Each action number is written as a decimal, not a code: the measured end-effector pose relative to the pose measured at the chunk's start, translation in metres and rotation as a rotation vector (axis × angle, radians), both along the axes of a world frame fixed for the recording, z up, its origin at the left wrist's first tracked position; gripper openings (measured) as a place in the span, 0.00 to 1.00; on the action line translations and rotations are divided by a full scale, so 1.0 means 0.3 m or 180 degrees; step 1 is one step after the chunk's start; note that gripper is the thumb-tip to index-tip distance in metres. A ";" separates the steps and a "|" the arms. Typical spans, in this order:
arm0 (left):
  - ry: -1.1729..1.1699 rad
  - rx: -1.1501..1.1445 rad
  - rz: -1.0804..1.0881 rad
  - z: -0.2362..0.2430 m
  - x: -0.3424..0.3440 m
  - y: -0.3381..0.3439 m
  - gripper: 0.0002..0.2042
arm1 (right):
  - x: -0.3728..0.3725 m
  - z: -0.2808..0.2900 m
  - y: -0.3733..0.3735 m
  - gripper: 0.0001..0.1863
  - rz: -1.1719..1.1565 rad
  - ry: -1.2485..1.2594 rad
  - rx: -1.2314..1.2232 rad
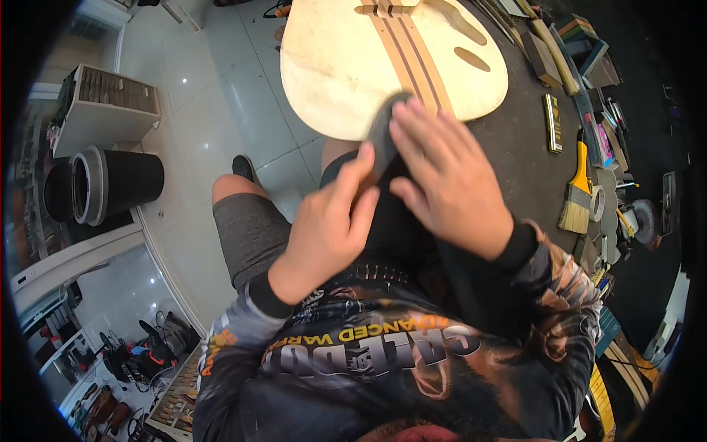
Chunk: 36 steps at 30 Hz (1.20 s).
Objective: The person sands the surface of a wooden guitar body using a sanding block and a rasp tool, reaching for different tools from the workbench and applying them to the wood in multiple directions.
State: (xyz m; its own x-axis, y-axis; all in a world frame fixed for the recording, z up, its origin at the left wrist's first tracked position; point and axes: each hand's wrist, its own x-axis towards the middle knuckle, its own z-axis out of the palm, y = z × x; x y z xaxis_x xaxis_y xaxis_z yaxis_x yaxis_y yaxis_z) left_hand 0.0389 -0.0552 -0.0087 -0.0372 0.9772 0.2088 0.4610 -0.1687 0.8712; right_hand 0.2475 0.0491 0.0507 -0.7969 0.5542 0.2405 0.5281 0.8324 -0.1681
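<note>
A pale wooden guitar body [331, 70] with brown stripes down its middle lies at the top of the view, its rounded end toward me. In front of that end my left hand [331, 217] grips a dark grey, flat, rounded piece [384, 121], which looks like a sanding pad. Its lower part is hidden by my fingers. My right hand [449, 173] lies against the piece with its fingers stretched out and slightly blurred, the thumb apart. I cannot tell how firmly the right fingers touch it.
On the dark workbench [515, 158] at right lie a yellow-handled brush [578, 188], a small yellow-and-black case [552, 123], a tape roll [597, 202] and wood blocks [541, 60]. A black bin [132, 179] and a drawer cabinet [114, 110] stand on the tiled floor at left.
</note>
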 end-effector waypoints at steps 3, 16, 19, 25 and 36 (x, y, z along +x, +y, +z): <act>0.0057 0.0132 -0.0099 -0.028 -0.008 -0.050 0.27 | 0.022 0.023 -0.036 0.35 0.0116 -0.0058 -0.0297; 0.0133 0.0118 -0.0092 0.035 0.005 0.065 0.25 | 0.032 0.048 0.058 0.36 -0.0023 -0.0108 0.0049; 0.0105 -0.0080 -0.0016 0.041 0.015 0.109 0.26 | 0.019 0.031 0.121 0.37 0.0036 -0.0081 0.0212; 0.0276 0.0193 -0.0170 0.028 0.026 0.028 0.25 | 0.084 0.042 0.037 0.37 0.0100 -0.0204 -0.0089; 0.0353 -0.0052 -0.0083 0.069 0.017 0.070 0.26 | 0.053 0.043 0.086 0.36 0.0113 -0.0115 0.0055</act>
